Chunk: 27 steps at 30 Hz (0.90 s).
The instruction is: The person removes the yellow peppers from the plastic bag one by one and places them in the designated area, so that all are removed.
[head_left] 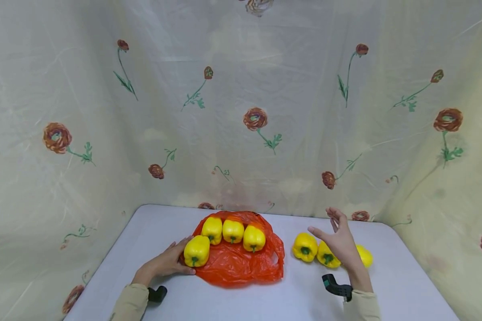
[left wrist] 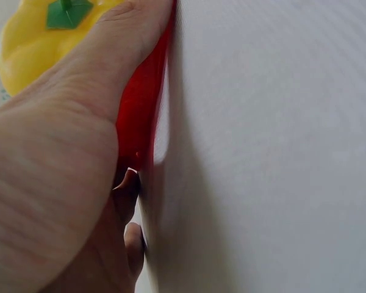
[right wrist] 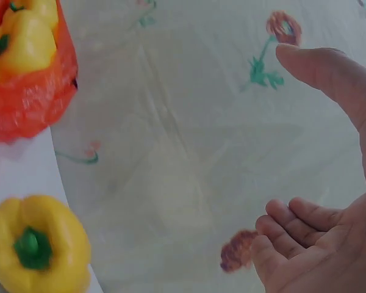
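Observation:
Several yellow bell peppers sit on a crumpled red plastic bag (head_left: 241, 267), with its far edge rising behind three of them. My left hand (head_left: 166, 263) holds the bag's left edge, close beside the nearest yellow bell pepper (head_left: 197, 251). In the left wrist view, red plastic (left wrist: 140, 107) lies between the thumb and the other fingers. My right hand (head_left: 341, 240) is raised with nothing in it, thumb spread apart from the fingers. Around it in the head view are a yellow bell pepper (head_left: 305, 246), a second pepper (head_left: 328, 256) and a third (head_left: 364, 256), partly hidden by the hand.
A white table (head_left: 297, 294) carries everything. A flower-patterned curtain (head_left: 233, 107) hangs behind the table and along both sides. Each wrist wears a black device, such as the one on the right wrist (head_left: 337, 287).

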Each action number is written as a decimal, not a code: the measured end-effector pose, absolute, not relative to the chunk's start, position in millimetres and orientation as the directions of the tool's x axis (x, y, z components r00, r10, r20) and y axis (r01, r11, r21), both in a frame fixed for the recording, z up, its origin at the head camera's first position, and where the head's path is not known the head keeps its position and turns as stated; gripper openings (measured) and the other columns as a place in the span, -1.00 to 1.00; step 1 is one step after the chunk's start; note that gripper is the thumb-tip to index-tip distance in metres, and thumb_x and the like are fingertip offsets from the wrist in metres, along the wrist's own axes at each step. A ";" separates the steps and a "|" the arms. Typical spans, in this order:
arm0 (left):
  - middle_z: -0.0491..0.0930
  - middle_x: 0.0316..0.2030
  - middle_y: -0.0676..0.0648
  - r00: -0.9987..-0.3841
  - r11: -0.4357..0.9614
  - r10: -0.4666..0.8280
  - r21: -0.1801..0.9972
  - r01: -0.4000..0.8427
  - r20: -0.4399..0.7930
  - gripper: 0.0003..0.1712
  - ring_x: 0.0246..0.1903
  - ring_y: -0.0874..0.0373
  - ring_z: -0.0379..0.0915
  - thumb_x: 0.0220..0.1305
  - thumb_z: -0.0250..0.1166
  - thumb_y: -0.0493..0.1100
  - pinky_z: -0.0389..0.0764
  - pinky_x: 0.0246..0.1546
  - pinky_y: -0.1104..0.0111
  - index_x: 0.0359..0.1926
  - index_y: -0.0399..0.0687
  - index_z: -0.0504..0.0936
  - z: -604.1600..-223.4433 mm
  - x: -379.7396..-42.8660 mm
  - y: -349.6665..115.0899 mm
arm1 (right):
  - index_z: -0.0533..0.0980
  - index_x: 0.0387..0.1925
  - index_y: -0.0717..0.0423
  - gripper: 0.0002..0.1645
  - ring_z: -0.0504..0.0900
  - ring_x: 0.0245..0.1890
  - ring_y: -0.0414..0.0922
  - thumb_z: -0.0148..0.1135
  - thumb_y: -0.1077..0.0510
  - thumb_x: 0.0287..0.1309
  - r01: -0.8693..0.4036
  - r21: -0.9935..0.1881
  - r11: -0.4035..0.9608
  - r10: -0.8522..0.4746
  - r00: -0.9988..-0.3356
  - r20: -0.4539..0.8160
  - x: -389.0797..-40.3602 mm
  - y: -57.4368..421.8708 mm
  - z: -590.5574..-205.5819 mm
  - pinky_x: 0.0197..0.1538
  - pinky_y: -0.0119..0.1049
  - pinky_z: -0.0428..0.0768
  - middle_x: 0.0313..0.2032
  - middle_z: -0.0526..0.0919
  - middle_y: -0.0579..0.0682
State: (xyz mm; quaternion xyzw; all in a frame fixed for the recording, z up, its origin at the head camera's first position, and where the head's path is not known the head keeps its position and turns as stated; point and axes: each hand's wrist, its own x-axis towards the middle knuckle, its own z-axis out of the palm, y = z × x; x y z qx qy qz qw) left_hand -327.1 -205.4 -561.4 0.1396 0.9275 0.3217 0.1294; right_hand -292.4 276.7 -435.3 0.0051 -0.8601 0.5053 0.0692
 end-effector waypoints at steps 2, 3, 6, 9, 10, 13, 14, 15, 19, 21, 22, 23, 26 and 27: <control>0.08 0.48 -0.15 -0.927 0.755 0.343 0.632 0.177 -0.150 0.27 0.47 -0.12 -0.05 -0.12 0.47 0.31 -0.26 0.47 -0.13 0.51 0.03 0.01 -561.1 -326.5 -205.6 | -0.23 0.49 0.09 0.31 -0.10 0.50 0.20 0.40 -0.22 0.02 -0.095 -0.866 0.491 0.032 -0.991 0.127 -293.5 266.5 -435.9 0.47 0.16 0.02 0.48 -0.05 0.21; 0.08 0.48 -0.16 -0.927 0.756 0.345 0.629 0.181 -0.149 0.27 0.47 -0.12 -0.05 -0.12 0.46 0.31 -0.26 0.47 -0.13 0.52 0.03 0.01 -560.6 -326.1 -205.7 | -0.21 0.49 0.09 0.29 -0.09 0.49 0.19 0.40 -0.22 0.02 -0.104 -0.865 0.491 0.018 -0.991 0.129 -293.9 261.1 -436.8 0.47 0.16 0.04 0.48 -0.04 0.20; 0.06 0.48 -0.17 -0.927 0.758 0.349 0.624 0.191 -0.140 0.28 0.47 -0.13 -0.06 -0.12 0.46 0.31 -0.24 0.48 -0.11 0.52 0.01 0.00 -558.8 -324.5 -206.2 | -0.15 0.48 0.08 0.25 -0.06 0.49 0.17 0.43 -0.18 0.01 -0.129 -0.870 0.476 -0.026 -0.991 0.133 -295.1 244.6 -440.8 0.47 0.16 0.04 0.47 0.01 0.16; 0.05 0.49 -0.17 -0.926 0.762 0.351 0.617 0.197 -0.137 0.29 0.48 -0.13 -0.08 -0.12 0.47 0.31 -0.24 0.48 -0.10 0.52 0.01 -0.01 -557.3 -323.2 -206.8 | -0.09 0.46 0.08 0.21 -0.04 0.49 0.14 0.46 -0.14 -0.01 -0.157 -0.875 0.458 -0.067 -0.988 0.143 -295.5 228.3 -444.7 0.48 0.14 0.04 0.45 0.05 0.14; 0.05 0.49 -0.18 -0.926 0.761 0.351 0.618 0.198 -0.136 0.29 0.48 -0.14 -0.08 -0.12 0.47 0.31 -0.24 0.48 -0.10 0.52 0.00 -0.01 -556.9 -322.8 -207.0 | -0.08 0.45 0.09 0.20 -0.03 0.48 0.13 0.47 -0.13 -0.02 -0.167 -0.876 0.452 -0.081 -0.986 0.146 -295.4 223.1 -445.8 0.48 0.14 0.04 0.44 0.06 0.14; 0.05 0.49 -0.19 -0.926 0.759 0.353 0.620 0.198 -0.137 0.29 0.47 -0.16 -0.08 -0.12 0.47 0.30 -0.23 0.48 -0.11 0.52 -0.01 -0.01 -556.2 -322.2 -207.0 | -0.02 0.42 0.11 0.17 0.02 0.47 0.12 0.49 -0.08 -0.05 -0.196 -0.878 0.437 -0.115 -0.980 0.162 -294.9 208.7 -448.4 0.48 0.10 0.05 0.42 0.11 0.14; 0.05 0.49 -0.18 -0.926 0.759 0.352 0.621 0.195 -0.139 0.29 0.47 -0.16 -0.08 -0.12 0.47 0.30 -0.24 0.48 -0.11 0.52 -0.01 -0.01 -556.0 -322.0 -206.7 | -0.01 0.42 0.11 0.16 0.03 0.47 0.12 0.50 -0.07 -0.05 -0.200 -0.878 0.434 -0.126 -0.979 0.161 -294.4 204.1 -449.4 0.48 0.10 0.06 0.42 0.13 0.14; 0.05 0.49 -0.18 -0.926 0.759 0.350 0.622 0.191 -0.142 0.29 0.47 -0.16 -0.08 -0.12 0.47 0.31 -0.24 0.48 -0.11 0.52 0.00 -0.01 -556.0 -322.0 -206.5 | 0.01 0.41 0.12 0.14 0.05 0.47 0.12 0.50 -0.05 -0.04 -0.207 -0.883 0.422 -0.140 -0.977 0.162 -294.2 199.9 -450.3 0.48 0.10 0.07 0.41 0.14 0.14; 0.06 0.49 -0.16 -0.927 0.759 0.343 0.626 0.180 -0.150 0.29 0.47 -0.14 -0.07 -0.13 0.47 0.31 -0.25 0.48 -0.10 0.52 0.02 0.00 -557.4 -323.0 -206.1 | 0.06 0.38 0.10 0.08 0.12 0.45 0.13 0.49 -0.05 -0.03 -0.204 -0.898 0.389 -0.190 -0.972 0.139 -293.7 184.7 -456.1 0.45 0.08 0.15 0.38 0.20 0.13; 0.07 0.49 -0.15 -0.928 0.760 0.341 0.624 0.179 -0.149 0.29 0.47 -0.13 -0.07 -0.14 0.47 0.32 -0.25 0.48 -0.10 0.52 0.03 0.00 -558.5 -323.9 -206.2 | 0.09 0.36 0.06 0.05 0.14 0.44 0.12 0.50 -0.05 -0.04 -0.185 -0.911 0.369 -0.203 -0.972 0.115 -293.6 178.3 -459.2 0.44 0.06 0.19 0.37 0.22 0.10; 0.07 0.49 -0.15 -0.928 0.761 0.342 0.623 0.182 -0.146 0.29 0.47 -0.13 -0.06 -0.14 0.46 0.32 -0.25 0.48 -0.10 0.52 0.03 0.00 -559.0 -324.3 -206.3 | 0.10 0.35 0.04 0.04 0.17 0.43 0.13 0.50 -0.06 -0.04 -0.176 -0.915 0.363 -0.207 -0.973 0.104 -293.6 175.6 -460.8 0.42 0.07 0.23 0.36 0.24 0.10; 0.07 0.48 -0.15 -0.929 0.761 0.343 0.621 0.186 -0.142 0.29 0.47 -0.13 -0.06 -0.14 0.46 0.32 -0.24 0.48 -0.10 0.52 0.03 0.00 -559.4 -324.7 -206.4 | 0.11 0.35 0.02 0.03 0.19 0.42 0.13 0.50 -0.06 -0.05 -0.164 -0.920 0.356 -0.208 -0.974 0.093 -293.6 173.3 -462.1 0.41 0.08 0.25 0.36 0.25 0.09; 0.07 0.49 -0.15 -0.928 0.761 0.346 0.619 0.193 -0.137 0.29 0.47 -0.13 -0.05 -0.14 0.46 0.33 -0.24 0.48 -0.10 0.52 0.05 0.00 -560.6 -326.1 -206.6 | 0.15 0.32 -0.01 -0.01 0.25 0.38 0.15 0.50 -0.05 -0.05 -0.148 -0.931 0.333 -0.215 -0.974 0.078 -294.0 167.9 -465.1 0.38 0.11 0.31 0.32 0.29 0.10; 0.07 0.49 -0.15 -0.928 0.761 0.346 0.620 0.193 -0.136 0.29 0.47 -0.13 -0.05 -0.14 0.46 0.34 -0.24 0.48 -0.10 0.52 0.05 0.00 -560.9 -326.5 -206.7 | 0.16 0.32 0.00 -0.03 0.27 0.36 0.16 0.50 -0.05 -0.05 -0.149 -0.933 0.328 -0.218 -0.973 0.079 -294.0 166.4 -465.5 0.37 0.12 0.32 0.31 0.30 0.11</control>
